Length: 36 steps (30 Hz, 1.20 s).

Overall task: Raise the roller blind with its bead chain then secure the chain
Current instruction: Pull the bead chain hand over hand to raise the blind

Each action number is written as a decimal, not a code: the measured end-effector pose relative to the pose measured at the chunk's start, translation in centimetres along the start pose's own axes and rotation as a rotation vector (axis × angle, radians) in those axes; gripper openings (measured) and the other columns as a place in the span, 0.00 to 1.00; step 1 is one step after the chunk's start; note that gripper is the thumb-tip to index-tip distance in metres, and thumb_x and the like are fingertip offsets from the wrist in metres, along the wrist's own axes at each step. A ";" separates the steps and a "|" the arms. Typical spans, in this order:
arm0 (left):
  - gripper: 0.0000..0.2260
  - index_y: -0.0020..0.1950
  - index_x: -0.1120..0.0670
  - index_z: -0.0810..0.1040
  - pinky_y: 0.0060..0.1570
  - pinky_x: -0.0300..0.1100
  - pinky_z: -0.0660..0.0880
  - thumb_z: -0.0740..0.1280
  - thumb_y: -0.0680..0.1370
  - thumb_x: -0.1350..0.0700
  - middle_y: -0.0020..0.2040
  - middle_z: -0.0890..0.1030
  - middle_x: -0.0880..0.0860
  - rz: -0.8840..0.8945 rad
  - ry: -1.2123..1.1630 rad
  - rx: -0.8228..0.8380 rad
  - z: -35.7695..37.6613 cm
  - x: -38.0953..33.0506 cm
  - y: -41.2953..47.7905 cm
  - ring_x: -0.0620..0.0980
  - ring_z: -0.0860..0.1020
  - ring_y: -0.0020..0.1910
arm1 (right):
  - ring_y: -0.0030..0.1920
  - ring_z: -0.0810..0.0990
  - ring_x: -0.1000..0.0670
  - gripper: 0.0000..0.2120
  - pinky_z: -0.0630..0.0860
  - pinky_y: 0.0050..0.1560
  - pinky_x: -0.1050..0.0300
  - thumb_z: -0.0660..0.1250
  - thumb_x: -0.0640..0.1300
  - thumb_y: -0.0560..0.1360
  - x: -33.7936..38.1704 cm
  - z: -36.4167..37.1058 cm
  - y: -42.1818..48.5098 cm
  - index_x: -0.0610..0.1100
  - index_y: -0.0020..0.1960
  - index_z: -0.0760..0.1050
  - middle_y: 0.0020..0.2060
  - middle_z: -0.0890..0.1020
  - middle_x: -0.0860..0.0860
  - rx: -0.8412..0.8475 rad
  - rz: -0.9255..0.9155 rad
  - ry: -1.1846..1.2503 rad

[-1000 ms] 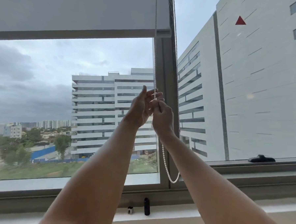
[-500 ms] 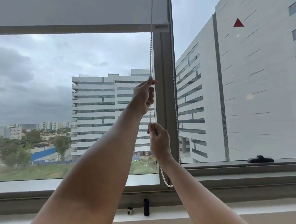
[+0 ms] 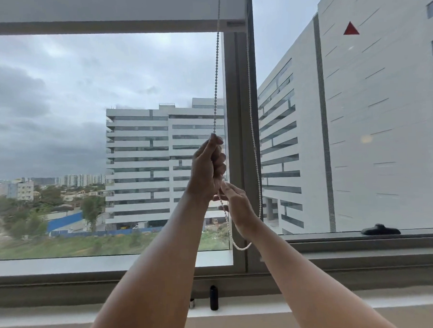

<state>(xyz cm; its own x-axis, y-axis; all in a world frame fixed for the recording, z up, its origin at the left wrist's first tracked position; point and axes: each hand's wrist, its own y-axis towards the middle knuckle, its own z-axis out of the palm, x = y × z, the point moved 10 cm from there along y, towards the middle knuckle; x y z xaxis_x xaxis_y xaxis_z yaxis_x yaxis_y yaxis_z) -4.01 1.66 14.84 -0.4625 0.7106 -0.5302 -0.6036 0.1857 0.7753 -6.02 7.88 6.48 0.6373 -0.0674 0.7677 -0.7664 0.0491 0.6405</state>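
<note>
From the head camera, both bare forearms reach up and forward toward the window, converging in front of the vertical frame post (image 3: 241, 137). The left hand (image 3: 208, 169) sits higher, curled into a loose fist with the thumb side up; its fingers (image 3: 219, 161) are folded around the front strand of the bead chain (image 3: 216, 83), which runs taut from the top of that fist straight up to the blind's edge. The right hand (image 3: 237, 203) is just below and slightly to the right of the left, almost touching its heel, wrist bent back, fingertips pinched together on the same strand where it leaves the left fist. Below the right hand the chain hangs slack, curving into a small loop just beneath that wrist before the back strand climbs along the post, to the right of both hands. The roller blind (image 3: 102, 9) is high above the hands, its bottom bar near the top of the pane, leaving most of the glass uncovered. Well below the forearms, on the sill (image 3: 68, 314), stand a small black cylinder (image 3: 214, 297) and a tiny silvery object (image 3: 191, 303) beside it. Off to the right of the right arm, a black window handle (image 3: 380, 230) lies on the lower frame
</note>
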 end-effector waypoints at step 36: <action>0.11 0.39 0.53 0.74 0.28 0.35 0.56 0.58 0.78 0.52 0.24 0.70 0.45 -0.290 -0.043 0.084 0.2 9.5 -3.4 0.40 0.65 0.24 | 0.23 0.68 0.60 0.18 0.62 0.23 0.73 0.54 0.43 0.80 15.5 -4.2 4.5 0.46 0.32 0.68 0.24 0.68 0.55 -0.466 -0.428 -0.188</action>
<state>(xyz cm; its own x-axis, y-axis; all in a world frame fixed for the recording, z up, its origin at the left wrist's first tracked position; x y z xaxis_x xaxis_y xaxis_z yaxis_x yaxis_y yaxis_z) -6.21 7.94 7.28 -0.2502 0.6474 -0.7199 -0.6500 0.4388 0.6205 0.75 11.22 21.40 0.8205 -0.3475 0.4540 -0.3068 0.4024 0.8625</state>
